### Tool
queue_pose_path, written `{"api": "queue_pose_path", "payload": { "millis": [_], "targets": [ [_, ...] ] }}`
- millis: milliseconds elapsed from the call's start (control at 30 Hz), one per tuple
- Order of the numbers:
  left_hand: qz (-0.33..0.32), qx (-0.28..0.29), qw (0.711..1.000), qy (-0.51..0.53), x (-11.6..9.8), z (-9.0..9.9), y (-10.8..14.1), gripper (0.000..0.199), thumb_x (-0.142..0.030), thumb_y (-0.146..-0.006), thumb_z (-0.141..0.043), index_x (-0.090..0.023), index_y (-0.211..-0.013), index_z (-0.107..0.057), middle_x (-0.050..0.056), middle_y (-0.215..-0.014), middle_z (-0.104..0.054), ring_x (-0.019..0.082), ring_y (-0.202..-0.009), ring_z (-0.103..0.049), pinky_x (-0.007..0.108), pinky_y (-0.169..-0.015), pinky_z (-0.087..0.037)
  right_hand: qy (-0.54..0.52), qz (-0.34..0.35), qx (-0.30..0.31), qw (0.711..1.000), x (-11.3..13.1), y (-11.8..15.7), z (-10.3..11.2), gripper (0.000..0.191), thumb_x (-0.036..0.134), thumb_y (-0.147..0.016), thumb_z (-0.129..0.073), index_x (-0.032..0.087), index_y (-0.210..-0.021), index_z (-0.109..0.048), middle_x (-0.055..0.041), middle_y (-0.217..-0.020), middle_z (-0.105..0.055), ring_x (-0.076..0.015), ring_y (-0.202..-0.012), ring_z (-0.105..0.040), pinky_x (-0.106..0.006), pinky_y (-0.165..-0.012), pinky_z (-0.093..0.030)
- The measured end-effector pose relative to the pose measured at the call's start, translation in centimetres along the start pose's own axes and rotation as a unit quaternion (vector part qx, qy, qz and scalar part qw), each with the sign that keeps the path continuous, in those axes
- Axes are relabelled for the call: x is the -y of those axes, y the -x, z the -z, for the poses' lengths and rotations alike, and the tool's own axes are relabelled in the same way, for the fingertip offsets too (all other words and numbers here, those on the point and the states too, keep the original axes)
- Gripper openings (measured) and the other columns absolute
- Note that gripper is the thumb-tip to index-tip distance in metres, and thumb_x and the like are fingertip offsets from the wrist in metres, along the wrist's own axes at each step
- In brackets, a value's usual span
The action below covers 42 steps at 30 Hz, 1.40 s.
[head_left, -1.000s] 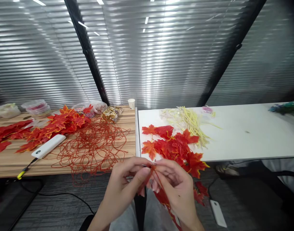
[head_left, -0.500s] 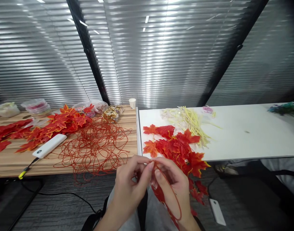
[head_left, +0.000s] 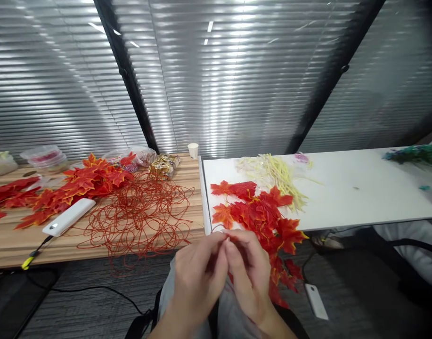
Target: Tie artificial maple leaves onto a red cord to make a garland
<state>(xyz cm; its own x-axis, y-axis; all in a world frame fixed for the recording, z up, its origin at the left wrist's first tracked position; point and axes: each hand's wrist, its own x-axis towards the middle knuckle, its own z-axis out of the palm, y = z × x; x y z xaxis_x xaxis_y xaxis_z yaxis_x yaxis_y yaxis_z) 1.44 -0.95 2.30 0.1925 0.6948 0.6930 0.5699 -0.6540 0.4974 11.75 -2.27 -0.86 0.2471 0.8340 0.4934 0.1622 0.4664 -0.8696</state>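
Observation:
My left hand (head_left: 201, 270) and my right hand (head_left: 250, 273) meet fingertip to fingertip above my lap, both closed in a pinch. A short loop of thin red cord (head_left: 216, 226) sticks up from between the fingertips; the rest of what they hold is hidden behind the fingers. Just beyond my right hand, a garland of red artificial maple leaves (head_left: 258, 212) lies on the white table and hangs over its front edge beside my leg. To the left of my hands, a loose tangle of red cord (head_left: 141, 216) spreads over the wooden table.
More maple leaves (head_left: 85, 181), a white power bank (head_left: 69, 217), plastic tubs (head_left: 46, 157), a gold foil packet (head_left: 164, 165) and a paper cup (head_left: 193, 150) are on the wooden table (head_left: 11, 245). Yellow strips (head_left: 281, 176) lie on the white table (head_left: 343, 188). Another power bank (head_left: 316, 301) hangs low right.
The long cord loop that hung over my right hand no longer shows; a small loop now stands above the fingertips. Both hands have drawn closer together. The view has shifted slightly.

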Motion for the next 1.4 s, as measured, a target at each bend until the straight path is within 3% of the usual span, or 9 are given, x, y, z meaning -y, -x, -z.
{"api": "queue_pose_path", "payload": {
  "millis": [133,267,467,600,800,933,1067,1267,1400],
  "targets": [
    [-0.012,0.008,1.0,-0.007,0.4,0.2,0.2,0.012,-0.015,-0.081,-0.052,-0.017,-0.09,-0.06,-0.001,-0.064,-0.066,0.007,-0.048,-0.057,0.016,-0.054,-0.047,0.002,-0.007,-0.012,1.0,0.2,-0.2,-0.5,0.012,0.021,-0.088,-0.047,0.02,-0.085,-0.058,-0.0001,-0.068,-0.061,-0.0112,-0.06,-0.057,-0.02,-0.054,-0.046],
    [0.018,0.01,1.0,0.021,0.3,0.3,0.1,0.011,-0.016,-0.083,-0.049,-0.017,-0.083,-0.06,-0.001,-0.064,-0.066,0.007,-0.049,-0.057,0.016,-0.053,-0.047,0.027,0.02,-0.027,0.999,-0.1,-0.2,-0.9,0.01,0.017,-0.087,-0.048,0.019,-0.081,-0.056,0.0008,-0.067,-0.059,-0.01,-0.057,-0.056,-0.019,-0.052,-0.045],
    [0.093,-0.059,0.993,0.047,-0.4,-1.0,0.9,0.01,-0.019,-0.084,-0.047,-0.018,-0.082,-0.057,-0.001,-0.067,-0.065,0.009,-0.054,-0.059,0.017,-0.051,-0.046,0.02,0.028,-0.083,0.996,-0.1,0.1,-1.9,0.008,0.016,-0.085,-0.05,0.02,-0.08,-0.053,0.0025,-0.067,-0.056,-0.009,-0.057,-0.054,-0.019,-0.054,-0.043],
    [0.142,-0.085,0.983,0.084,-0.4,-1.7,1.0,0.007,-0.02,-0.084,-0.049,-0.018,-0.083,-0.055,-0.001,-0.067,-0.064,0.009,-0.056,-0.059,0.017,-0.052,-0.047,0.011,0.004,-0.087,0.996,0.1,-0.2,-2.2,0.009,0.019,-0.087,-0.049,0.02,-0.079,-0.051,0.0032,-0.065,-0.054,-0.0083,-0.055,-0.051,-0.018,-0.051,-0.041],
    [0.131,-0.019,0.987,0.095,0.4,-0.7,-0.1,0.012,-0.025,-0.085,-0.047,-0.018,-0.08,-0.053,-0.003,-0.057,-0.059,0.009,-0.049,-0.054,0.018,-0.048,-0.042,0.017,-0.025,-0.02,0.999,-0.1,-0.6,-1.6,0.016,0.025,-0.089,-0.046,0.018,-0.078,-0.054,0.0012,-0.063,-0.056,-0.0099,-0.055,-0.052,-0.02,-0.051,-0.042],
    [0.136,0.034,0.987,0.08,0.7,-0.2,-0.5,0.016,-0.027,-0.086,-0.046,-0.018,-0.075,-0.053,-0.003,-0.056,-0.057,0.008,-0.047,-0.052,0.018,-0.047,-0.039,0.028,-0.031,-0.02,0.999,0.0,-0.4,-1.2,0.02,0.028,-0.089,-0.045,0.018,-0.077,-0.057,0.0008,-0.061,-0.056,-0.0103,-0.054,-0.052,-0.02,-0.049,-0.041],
    [0.135,0.042,0.982,0.123,0.8,-0.3,-0.5,0.016,-0.025,-0.086,-0.045,-0.018,-0.075,-0.054,-0.003,-0.057,-0.056,0.008,-0.047,-0.051,0.018,-0.048,-0.039,0.023,-0.025,-0.021,0.999,0.3,-0.5,-0.6,0.021,0.029,-0.091,-0.043,0.02,-0.082,-0.06,-0.001,-0.066,-0.06,-0.0127,-0.062,-0.057,-0.021,-0.053,-0.045],
    [0.223,0.053,0.928,0.295,1.0,-0.3,-0.9,0.016,-0.029,-0.086,-0.048,-0.017,-0.077,-0.052,-0.005,-0.05,-0.049,0.008,-0.043,-0.048,0.017,-0.044,-0.038,0.029,-0.002,0.041,0.999,0.7,-0.9,0.2,0.024,0.025,-0.091,-0.041,0.024,-0.103,-0.061,-0.0051,-0.098,-0.065,-0.0157,-0.081,-0.061,-0.024,-0.065,-0.049],
    [0.24,0.03,0.894,0.376,1.3,-0.1,-1.1,0.015,-0.032,-0.086,-0.048,-0.019,-0.078,-0.047,-0.006,-0.051,-0.046,0.007,-0.043,-0.047,0.017,-0.043,-0.038,0.0,0.004,0.072,0.997,0.7,-1.1,0.0,0.025,0.022,-0.091,-0.041,0.024,-0.107,-0.06,-0.0034,-0.087,-0.065,-0.0132,-0.069,-0.061,-0.024,-0.062,-0.049]
  ]
}}
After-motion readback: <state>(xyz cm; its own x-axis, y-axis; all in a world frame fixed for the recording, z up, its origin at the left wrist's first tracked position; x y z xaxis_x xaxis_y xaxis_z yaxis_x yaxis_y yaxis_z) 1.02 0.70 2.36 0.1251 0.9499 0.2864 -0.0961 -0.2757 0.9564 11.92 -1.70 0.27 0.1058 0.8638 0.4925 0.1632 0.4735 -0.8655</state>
